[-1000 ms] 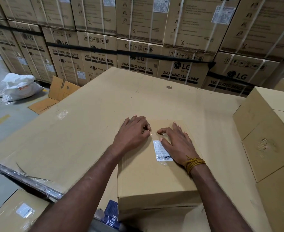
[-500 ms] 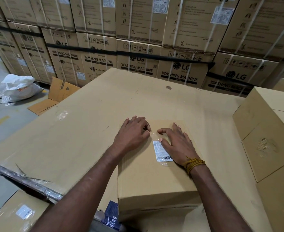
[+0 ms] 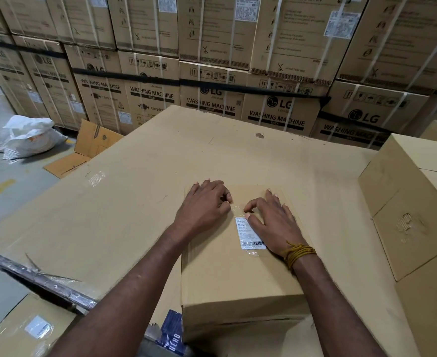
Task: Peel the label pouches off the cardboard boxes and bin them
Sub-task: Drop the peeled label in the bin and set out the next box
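Since a moment ago the right hand (image 3: 271, 222) has curled its forefinger and thumb into a pinch at the far end of the clear label pouch (image 3: 249, 233); little else has shifted. The left hand (image 3: 202, 206), just beside it, rests half-curled on the small cardboard box (image 3: 235, 274), holding nothing. Beyond both hands stand stacked washing-machine cartons (image 3: 212, 99).

Hands (image 3: 238, 210) on box's (image 3: 232, 274) label pouch (image 3: 249, 234)
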Demonstrator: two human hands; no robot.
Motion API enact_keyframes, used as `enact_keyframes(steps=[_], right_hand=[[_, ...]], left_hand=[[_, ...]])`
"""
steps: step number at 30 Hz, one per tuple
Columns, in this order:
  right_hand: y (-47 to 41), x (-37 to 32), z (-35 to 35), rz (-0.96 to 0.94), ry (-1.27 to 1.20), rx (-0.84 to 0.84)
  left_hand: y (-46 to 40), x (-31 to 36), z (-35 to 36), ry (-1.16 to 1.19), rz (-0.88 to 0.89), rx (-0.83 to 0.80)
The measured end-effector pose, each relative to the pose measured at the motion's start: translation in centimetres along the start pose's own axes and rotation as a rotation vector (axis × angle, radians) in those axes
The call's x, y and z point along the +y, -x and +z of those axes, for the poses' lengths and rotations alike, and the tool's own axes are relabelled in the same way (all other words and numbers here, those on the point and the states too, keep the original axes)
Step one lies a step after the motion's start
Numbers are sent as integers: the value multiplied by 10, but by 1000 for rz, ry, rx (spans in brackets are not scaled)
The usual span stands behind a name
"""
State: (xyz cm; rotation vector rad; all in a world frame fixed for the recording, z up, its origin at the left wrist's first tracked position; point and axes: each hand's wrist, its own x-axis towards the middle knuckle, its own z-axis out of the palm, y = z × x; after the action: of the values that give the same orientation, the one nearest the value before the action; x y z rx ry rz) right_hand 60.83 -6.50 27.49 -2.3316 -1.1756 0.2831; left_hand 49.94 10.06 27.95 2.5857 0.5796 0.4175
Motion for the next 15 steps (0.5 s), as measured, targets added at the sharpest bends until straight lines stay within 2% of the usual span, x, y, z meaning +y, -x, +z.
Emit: enact_keyframes(steps=[15], right_hand=[[1, -3, -2, -3, 10, -33]], left_hand=[[1, 1, -2, 2, -4, -10]])
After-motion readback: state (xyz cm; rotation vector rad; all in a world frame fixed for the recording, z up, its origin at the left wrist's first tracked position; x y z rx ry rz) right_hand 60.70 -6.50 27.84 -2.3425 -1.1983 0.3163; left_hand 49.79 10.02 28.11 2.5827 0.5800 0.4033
